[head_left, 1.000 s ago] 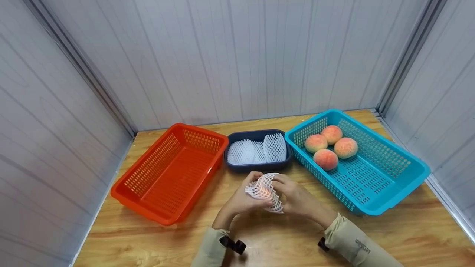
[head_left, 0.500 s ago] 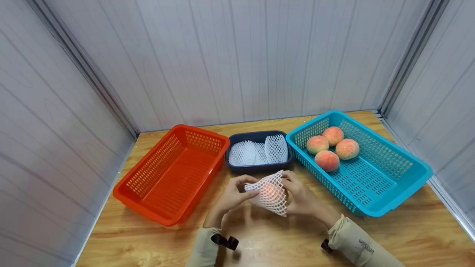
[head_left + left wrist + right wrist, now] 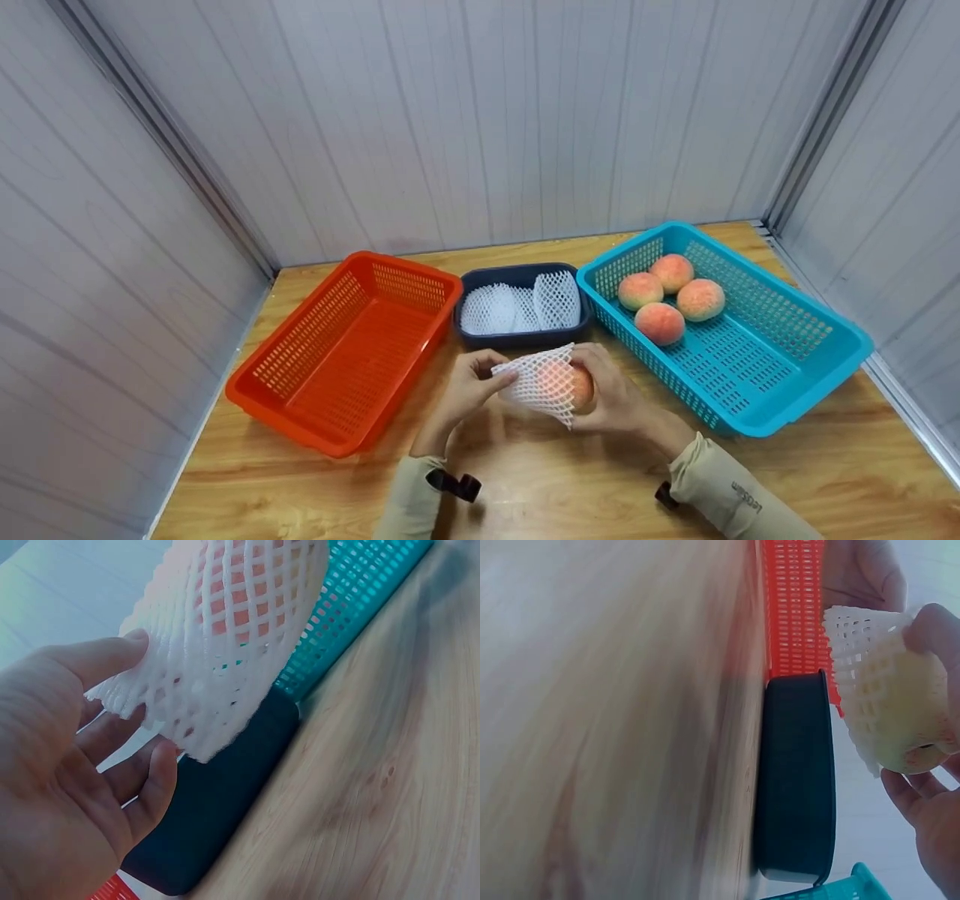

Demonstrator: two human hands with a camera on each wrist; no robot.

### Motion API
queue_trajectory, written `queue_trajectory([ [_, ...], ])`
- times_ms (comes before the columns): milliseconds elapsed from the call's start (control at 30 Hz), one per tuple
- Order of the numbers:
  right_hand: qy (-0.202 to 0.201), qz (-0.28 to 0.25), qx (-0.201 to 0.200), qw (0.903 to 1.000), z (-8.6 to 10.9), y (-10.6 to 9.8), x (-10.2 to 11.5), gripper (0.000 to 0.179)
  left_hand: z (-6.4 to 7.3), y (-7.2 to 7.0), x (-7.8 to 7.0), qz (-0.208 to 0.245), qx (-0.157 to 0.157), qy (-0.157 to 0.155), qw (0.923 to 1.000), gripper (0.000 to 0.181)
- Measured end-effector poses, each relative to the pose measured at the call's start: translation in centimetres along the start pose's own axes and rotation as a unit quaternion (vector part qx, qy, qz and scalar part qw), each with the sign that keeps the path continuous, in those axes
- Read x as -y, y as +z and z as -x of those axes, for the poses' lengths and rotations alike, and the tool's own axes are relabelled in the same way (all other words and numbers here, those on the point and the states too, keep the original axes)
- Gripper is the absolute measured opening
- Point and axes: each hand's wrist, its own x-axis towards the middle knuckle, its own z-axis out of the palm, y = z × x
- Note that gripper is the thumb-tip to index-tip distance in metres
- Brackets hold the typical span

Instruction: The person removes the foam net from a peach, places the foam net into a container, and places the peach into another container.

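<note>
Between the two hands, above the table, is a peach (image 3: 582,386) partly inside a white foam net sleeve (image 3: 531,382). My left hand (image 3: 469,390) pinches the sleeve's left end between thumb and fingers, as the left wrist view also shows. Around the peach and the sleeve's right edge curl the fingers of my right hand (image 3: 615,394). In the right wrist view the bare end of the peach (image 3: 915,754) sticks out of the net toward the right palm.
Behind the hands stands a dark blue tray (image 3: 517,341) with white foam nets (image 3: 556,300) in it. An orange-red basket (image 3: 345,367) is at left. The turquoise basket (image 3: 795,420) at right holds several peaches (image 3: 660,324). Grey panels (image 3: 480,127) wall the table in.
The left hand has drawn left and now pinches the sleeve's end. The sleeve, bunched a second ago, is stretched out over the peach, whose right end shows bare by the right hand.
</note>
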Motion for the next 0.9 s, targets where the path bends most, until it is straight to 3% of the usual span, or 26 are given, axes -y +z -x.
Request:
queue_trajectory([
  [167,0.008,-0.004,-0.003,1.0000,-0.1,-0.5,-0.1,0.082,-0.2,-0.2,-0.1,-0.021,-0.008,-0.011,0.9997,0.012],
  [400,0.019,0.005,0.003,0.9998,0.5,-0.9,-0.1,0.074,0.1,-0.4,0.0,-0.014,-0.027,-0.024,0.9993,0.011],
  [633,0.071,-0.001,0.008,0.9975,1.1,-1.5,0.1,0.079,0.1,-0.8,-0.1,-0.018,-0.050,-0.007,0.9986,0.011],
  [900,0.067,0.033,-0.025,0.9969,1.6,-1.8,-0.4,0.079,-0.2,-1.1,-0.2,0.004,-0.094,0.005,0.9955,0.013],
])
